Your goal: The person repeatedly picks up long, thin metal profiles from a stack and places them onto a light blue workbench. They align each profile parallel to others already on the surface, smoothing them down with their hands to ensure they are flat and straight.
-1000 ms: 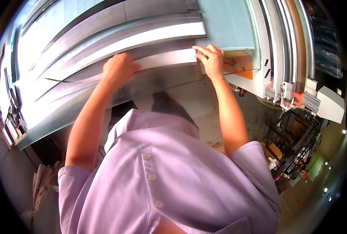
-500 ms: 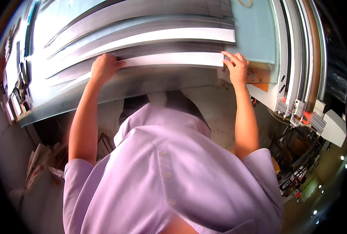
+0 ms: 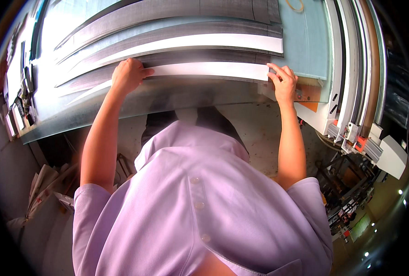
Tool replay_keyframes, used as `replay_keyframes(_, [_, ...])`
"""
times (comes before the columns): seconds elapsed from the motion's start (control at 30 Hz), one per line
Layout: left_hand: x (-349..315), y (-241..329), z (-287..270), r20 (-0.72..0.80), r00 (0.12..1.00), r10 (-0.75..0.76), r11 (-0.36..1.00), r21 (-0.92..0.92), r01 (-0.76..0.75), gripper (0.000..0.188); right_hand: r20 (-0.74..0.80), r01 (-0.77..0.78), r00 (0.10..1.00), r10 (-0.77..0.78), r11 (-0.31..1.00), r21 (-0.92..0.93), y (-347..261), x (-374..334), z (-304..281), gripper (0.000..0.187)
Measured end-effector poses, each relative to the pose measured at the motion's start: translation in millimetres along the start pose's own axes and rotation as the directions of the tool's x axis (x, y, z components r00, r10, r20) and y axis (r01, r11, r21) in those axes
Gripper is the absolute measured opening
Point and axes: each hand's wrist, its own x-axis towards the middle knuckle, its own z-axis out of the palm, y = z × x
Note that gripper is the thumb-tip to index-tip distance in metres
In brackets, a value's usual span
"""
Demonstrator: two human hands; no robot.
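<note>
A long white strip [image 3: 209, 70] lies over a dark grey strip [image 3: 204, 56] along the near side of a glass-topped table. At its right end, my right hand [image 3: 285, 83] pinches the strip between thumb and fingers. My left hand [image 3: 129, 76] is closed over the same strip farther left, its thumb pointing right along it. Part of the strip is covered by that hand and comes out again on its left. Just beyond lies a second white strip [image 3: 241, 41] on another dark grey strip, touched by neither hand.
More dark grey strips [image 3: 181, 10] lie at the far side of the glass table [image 3: 305, 50]. Metal rails [image 3: 347, 60] run along the right, with a white-cased part [image 3: 390, 154] at their near end. Tools and scraps [image 3: 20, 106] crowd the left edge.
The view has shifted a little, and the hands and strips appear slightly farther right in it. Both hands keep their grip on the near white strip.
</note>
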Motion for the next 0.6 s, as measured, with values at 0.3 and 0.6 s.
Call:
replay_keyframes(0.3, [-2.5, 9.2, -1.6, -0.006, 0.999, -0.049, 0.997, 0.056, 0.049, 0.042, 0.044, 0.048, 0.997, -0.057, 0.981, 0.188, -107.9, -1.0, 25.5, 0.043])
replay_keyframes(0.6, [-1.8, 2.8, -0.6, -0.019, 0.999, -0.031, 0.999, 0.017, 0.031, 0.043, 0.27, 0.286, 0.926, -0.264, 0.957, -0.048, -148.4, -34.6, 58.8, 0.088])
